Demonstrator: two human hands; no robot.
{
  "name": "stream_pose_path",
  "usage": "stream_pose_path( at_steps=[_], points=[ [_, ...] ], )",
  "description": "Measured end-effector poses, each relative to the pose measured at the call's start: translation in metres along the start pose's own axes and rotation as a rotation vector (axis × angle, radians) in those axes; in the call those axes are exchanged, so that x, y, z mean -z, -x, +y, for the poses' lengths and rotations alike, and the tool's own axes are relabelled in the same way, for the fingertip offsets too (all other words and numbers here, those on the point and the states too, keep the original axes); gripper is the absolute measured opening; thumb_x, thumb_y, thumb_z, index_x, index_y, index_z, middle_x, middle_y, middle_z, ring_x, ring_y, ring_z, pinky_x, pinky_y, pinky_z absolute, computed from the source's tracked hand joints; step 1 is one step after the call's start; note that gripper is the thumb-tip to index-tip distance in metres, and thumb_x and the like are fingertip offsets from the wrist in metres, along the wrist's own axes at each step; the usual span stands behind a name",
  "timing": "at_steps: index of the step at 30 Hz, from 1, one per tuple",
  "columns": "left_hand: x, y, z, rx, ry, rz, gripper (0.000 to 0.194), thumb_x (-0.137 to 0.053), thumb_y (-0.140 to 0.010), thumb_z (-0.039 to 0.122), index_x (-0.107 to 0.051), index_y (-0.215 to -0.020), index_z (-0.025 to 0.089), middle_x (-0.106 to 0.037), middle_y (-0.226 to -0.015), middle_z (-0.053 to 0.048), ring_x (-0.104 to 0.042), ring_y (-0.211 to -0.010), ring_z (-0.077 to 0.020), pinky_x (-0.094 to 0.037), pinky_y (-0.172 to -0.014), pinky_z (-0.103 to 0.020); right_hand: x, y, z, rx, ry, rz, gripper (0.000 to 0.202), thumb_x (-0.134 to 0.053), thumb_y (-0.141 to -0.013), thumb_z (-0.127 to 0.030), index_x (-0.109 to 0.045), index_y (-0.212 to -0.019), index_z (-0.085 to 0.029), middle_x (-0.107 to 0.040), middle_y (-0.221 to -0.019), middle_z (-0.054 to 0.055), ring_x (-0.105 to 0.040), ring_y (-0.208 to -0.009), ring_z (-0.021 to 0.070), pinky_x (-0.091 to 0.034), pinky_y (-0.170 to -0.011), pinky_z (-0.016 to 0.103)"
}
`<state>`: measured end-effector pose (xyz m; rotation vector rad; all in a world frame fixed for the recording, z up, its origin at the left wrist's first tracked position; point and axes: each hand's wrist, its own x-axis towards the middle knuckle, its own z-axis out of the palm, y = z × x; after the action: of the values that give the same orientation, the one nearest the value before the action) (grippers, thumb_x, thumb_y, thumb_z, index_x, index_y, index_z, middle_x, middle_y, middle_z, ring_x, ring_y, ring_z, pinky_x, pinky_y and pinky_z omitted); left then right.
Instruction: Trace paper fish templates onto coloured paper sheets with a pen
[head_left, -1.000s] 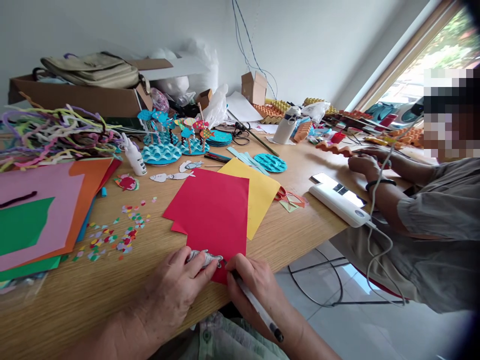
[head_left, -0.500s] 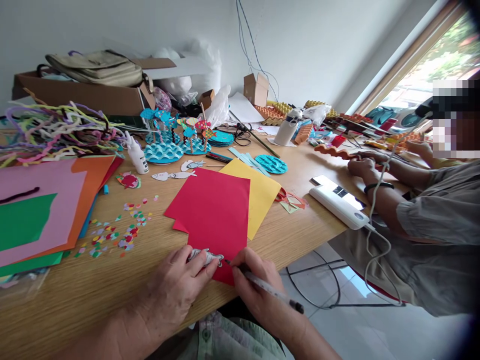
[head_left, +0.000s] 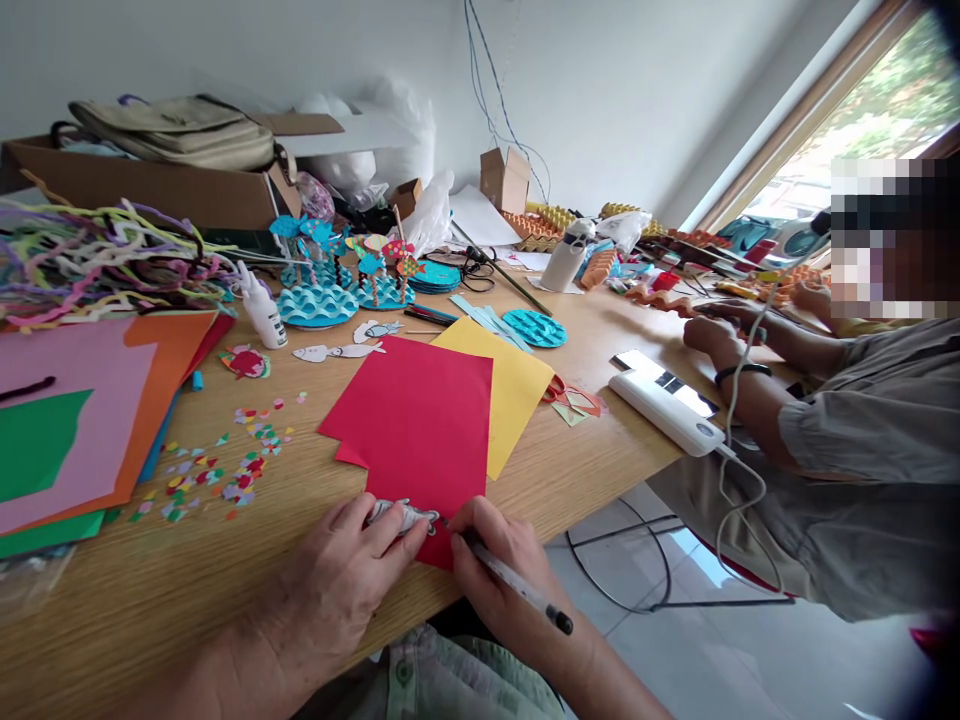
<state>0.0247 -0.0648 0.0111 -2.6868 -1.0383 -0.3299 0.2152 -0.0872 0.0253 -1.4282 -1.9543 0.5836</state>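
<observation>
Near the table's front edge lies a sheet of red paper (head_left: pixel 420 415), with a small grey-white paper fish cutout (head_left: pixel 405 516) on it. My left hand (head_left: pixel 349 560) holds the cutout down, fingertips pressed on it and covering part of it. A black-capped pen with a clear barrel (head_left: pixel 514 582) is pinched in my right hand (head_left: pixel 495 560), its tip at the red paper just right of the cutout's tail end. Under the red sheet sticks out yellow paper (head_left: pixel 517 400); red-handled scissors (head_left: pixel 555 388) lie at its right edge.
Coloured paper sheets (head_left: pixel 135 400) and paper confetti (head_left: pixel 247 470) lie left. Behind are a glue bottle (head_left: pixel 262 310), white fish cutouts (head_left: pixel 337 351) and blue wavy fish models (head_left: pixel 319 300). At right, a white power strip (head_left: pixel 664 412) lies near a co-worker's hands (head_left: pixel 712 335).
The view has turned slightly, so things sit a little further left. The pen leans more steeply in my right hand. My left hand stays on the fish cutout.
</observation>
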Motion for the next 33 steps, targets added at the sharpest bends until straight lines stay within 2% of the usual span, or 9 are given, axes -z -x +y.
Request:
stream_pose_path(
  at_steps=[6, 12, 20, 25, 33],
  points=[
    [0.000, 0.001, -0.001, -0.003, -0.003, -0.020, 0.035, -0.050, -0.089, 0.015, -0.056, -0.121, 0.027, -0.062, -0.109, -0.002, -0.050, -0.088, -0.0207, -0.042, -0.079, -0.032, -0.001, 0.001, 0.000, 0.079, 0.054, -0.001, 0.012, -0.039, -0.082, -0.012, -0.044, -0.076, -0.022, -0.051, -0.060, -0.004, -0.050, -0.050, 0.0113, -0.034, -0.050, 0.020],
    [-0.009, 0.003, -0.002, -0.009, 0.024, -0.020, 0.035, -0.049, -0.091, 0.023, -0.052, -0.125, 0.026, -0.060, -0.109, -0.004, -0.048, -0.089, -0.0207, -0.040, -0.082, -0.034, -0.004, 0.002, -0.005, 0.114, 0.102, 0.014, 0.011, -0.039, -0.080, -0.012, -0.043, -0.074, -0.021, -0.050, -0.057, -0.003, -0.052, -0.050, 0.0126, -0.035, -0.050, 0.021],
    [-0.013, 0.003, -0.002, -0.018, 0.021, 0.028, 0.032, -0.046, -0.092, 0.020, -0.055, -0.122, 0.026, -0.060, -0.105, -0.004, -0.048, -0.085, -0.0205, -0.039, -0.077, -0.034, 0.007, -0.004, -0.002, -0.057, -0.151, -0.021, 0.012, -0.043, -0.080, -0.014, -0.045, -0.071, -0.021, -0.041, -0.052, -0.007, -0.039, -0.046, 0.0099, -0.031, -0.047, 0.019],
    [-0.016, 0.004, -0.001, -0.004, -0.002, 0.053, 0.029, -0.048, -0.091, 0.022, -0.057, -0.118, 0.028, -0.060, -0.105, -0.003, -0.048, -0.085, -0.0204, -0.040, -0.078, -0.034, 0.006, -0.006, -0.002, -0.073, -0.154, -0.039, 0.010, -0.044, -0.079, -0.014, -0.046, -0.072, -0.021, -0.040, -0.052, -0.007, -0.037, -0.046, 0.0096, -0.029, -0.047, 0.019],
    [-0.020, 0.005, -0.001, -0.008, -0.005, 0.088, 0.030, -0.045, -0.092, 0.021, -0.057, -0.118, 0.028, -0.059, -0.104, -0.003, -0.047, -0.085, -0.0207, -0.040, -0.078, -0.034, 0.003, -0.006, -0.003, -0.087, -0.111, -0.033, 0.011, -0.044, -0.077, -0.013, -0.049, -0.071, -0.021, -0.045, -0.054, -0.006, -0.042, -0.047, 0.0098, -0.030, -0.047, 0.019]
  ],
)
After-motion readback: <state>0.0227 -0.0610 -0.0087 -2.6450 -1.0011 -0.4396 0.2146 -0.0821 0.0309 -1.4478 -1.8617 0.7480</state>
